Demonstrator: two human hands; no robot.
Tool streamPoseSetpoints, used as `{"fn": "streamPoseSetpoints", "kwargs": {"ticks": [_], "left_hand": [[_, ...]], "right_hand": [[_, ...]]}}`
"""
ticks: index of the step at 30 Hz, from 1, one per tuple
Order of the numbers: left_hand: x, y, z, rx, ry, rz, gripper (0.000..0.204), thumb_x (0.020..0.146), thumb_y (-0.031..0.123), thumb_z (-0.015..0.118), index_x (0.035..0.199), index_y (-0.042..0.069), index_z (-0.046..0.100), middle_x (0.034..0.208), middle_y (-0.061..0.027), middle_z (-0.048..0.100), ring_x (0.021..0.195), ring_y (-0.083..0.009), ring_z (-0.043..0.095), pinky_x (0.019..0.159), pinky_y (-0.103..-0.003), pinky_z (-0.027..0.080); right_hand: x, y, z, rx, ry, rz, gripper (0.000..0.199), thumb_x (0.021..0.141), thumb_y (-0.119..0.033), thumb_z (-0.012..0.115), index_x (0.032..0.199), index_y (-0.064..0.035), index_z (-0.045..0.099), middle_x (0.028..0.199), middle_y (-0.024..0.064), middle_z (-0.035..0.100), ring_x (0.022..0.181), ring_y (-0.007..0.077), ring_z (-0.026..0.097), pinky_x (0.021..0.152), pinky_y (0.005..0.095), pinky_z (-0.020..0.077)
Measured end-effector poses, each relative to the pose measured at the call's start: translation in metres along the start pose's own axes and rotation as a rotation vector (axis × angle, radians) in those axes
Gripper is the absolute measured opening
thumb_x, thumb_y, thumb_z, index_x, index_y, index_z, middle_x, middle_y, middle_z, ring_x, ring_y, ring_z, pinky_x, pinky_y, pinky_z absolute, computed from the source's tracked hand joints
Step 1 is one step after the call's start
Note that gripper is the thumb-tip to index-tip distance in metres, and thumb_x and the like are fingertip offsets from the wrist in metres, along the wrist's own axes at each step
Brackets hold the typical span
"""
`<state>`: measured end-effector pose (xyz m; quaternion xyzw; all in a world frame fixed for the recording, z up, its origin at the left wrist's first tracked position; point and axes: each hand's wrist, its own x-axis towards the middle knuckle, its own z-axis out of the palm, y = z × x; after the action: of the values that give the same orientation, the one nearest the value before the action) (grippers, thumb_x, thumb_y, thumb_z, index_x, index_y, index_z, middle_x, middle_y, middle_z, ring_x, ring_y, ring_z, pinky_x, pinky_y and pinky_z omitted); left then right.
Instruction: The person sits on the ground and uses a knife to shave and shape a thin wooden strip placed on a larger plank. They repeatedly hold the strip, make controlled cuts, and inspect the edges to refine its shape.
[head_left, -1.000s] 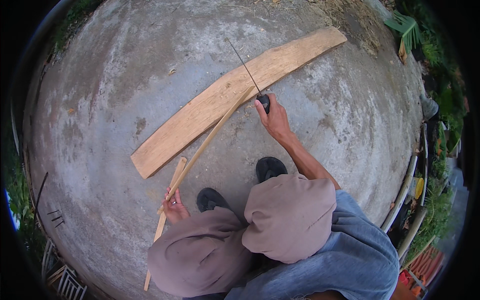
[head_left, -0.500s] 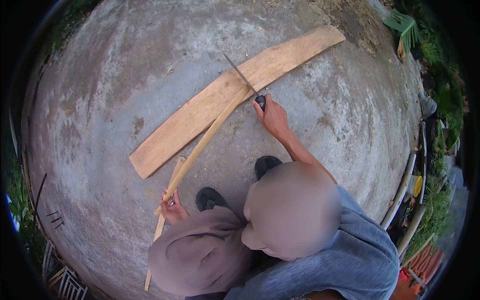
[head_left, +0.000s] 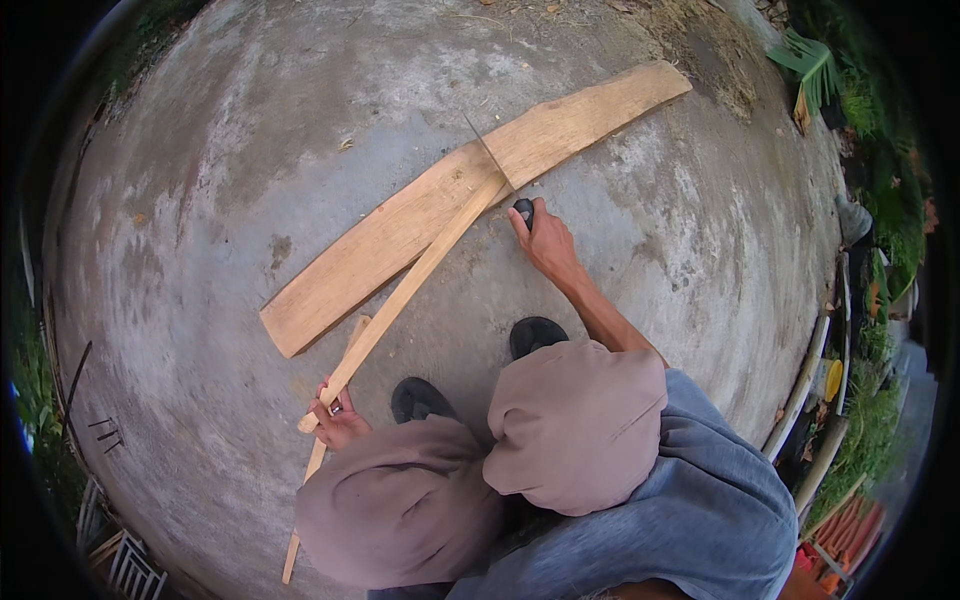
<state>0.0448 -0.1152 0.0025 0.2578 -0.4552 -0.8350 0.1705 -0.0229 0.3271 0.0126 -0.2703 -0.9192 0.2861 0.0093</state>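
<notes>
My right hand [head_left: 552, 246] is closed round the black handle of a long-bladed knife [head_left: 487, 148]. Its thin blade, seen nearly edge-on, slants up to the left across a wide wooden plank [head_left: 400, 225] lying on the ground. A slim wooden strip [head_left: 420, 272] rests its far end on the plank, right beside the blade; whether they touch I cannot tell. Around the strip's near end the fingers of my left hand [head_left: 341, 424] are wrapped, holding it tilted. Under that hand lies another thin wooden piece [head_left: 314, 462], partly hidden by the strip and my knee.
Both my dark shoes [head_left: 420, 398] stand on the stained concrete ground [head_left: 680, 270], between the strip and my right arm. Pale poles [head_left: 800, 390] and plants line the right edge. A small metal rack [head_left: 135, 570] is at the lower left.
The knife blade has turned and shifted slightly right, with my right hand a little lower. The strip has rolled, showing a flat face now, and its near end has moved slightly left.
</notes>
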Motion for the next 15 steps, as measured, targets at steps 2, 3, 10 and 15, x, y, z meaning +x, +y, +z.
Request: {"fn": "streamPoseSetpoints", "kwargs": {"ticks": [2, 3, 10, 15], "left_hand": [[-0.001, 0.001, 0.001, -0.001, -0.014, -0.002, 0.029, 0.104, 0.02, 0.064, 0.113, -0.006, 0.052, 0.121, -0.0245, 0.065, 0.122, -0.0412, 0.063, 0.108, -0.054, 0.056], [-0.004, 0.002, 0.005, 0.006, 0.0, -0.001, 0.029, 0.104, 0.019, 0.064, 0.113, -0.006, 0.053, 0.121, -0.0245, 0.065, 0.122, -0.0409, 0.063, 0.108, -0.054, 0.056], [0.026, -0.025, -0.063, -0.066, 0.051, -0.202, 0.035, 0.104, 0.023, 0.065, 0.119, -0.008, 0.058, 0.125, -0.0241, 0.065, 0.126, -0.033, 0.062, 0.113, -0.047, 0.053], [0.026, -0.023, -0.083, 0.025, 0.164, -0.35, 0.039, 0.104, 0.028, 0.065, 0.121, -0.007, 0.058, 0.123, -0.0228, 0.066, 0.117, -0.0301, 0.065, 0.108, -0.045, 0.055]], "right_hand": [[-0.001, -0.001, 0.0, 0.017, 0.004, 0.002, 0.046, 0.104, -0.046, 0.057, 0.107, -0.0003, 0.055, 0.082, 0.0282, 0.071, 0.081, 0.0477, 0.071, 0.068, 0.0551, 0.0536], [-0.002, -0.001, -0.001, 0.007, 0.003, -0.018, 0.046, 0.104, -0.046, 0.056, 0.107, -0.0002, 0.055, 0.082, 0.0282, 0.071, 0.081, 0.0478, 0.071, 0.068, 0.0552, 0.0534], [0.004, 0.018, -0.013, 0.228, -0.029, 0.055, 0.05, 0.104, -0.05, 0.056, 0.109, -0.0002, 0.058, 0.078, 0.0261, 0.069, 0.074, 0.047, 0.068, 0.067, 0.053, 0.0513], [0.002, 0.017, -0.009, 0.183, -0.173, -0.05, 0.052, 0.104, -0.052, 0.055, 0.11, -0.0001, 0.058, 0.079, 0.0273, 0.068, 0.076, 0.0468, 0.068, 0.07, 0.0527, 0.0514]]}}
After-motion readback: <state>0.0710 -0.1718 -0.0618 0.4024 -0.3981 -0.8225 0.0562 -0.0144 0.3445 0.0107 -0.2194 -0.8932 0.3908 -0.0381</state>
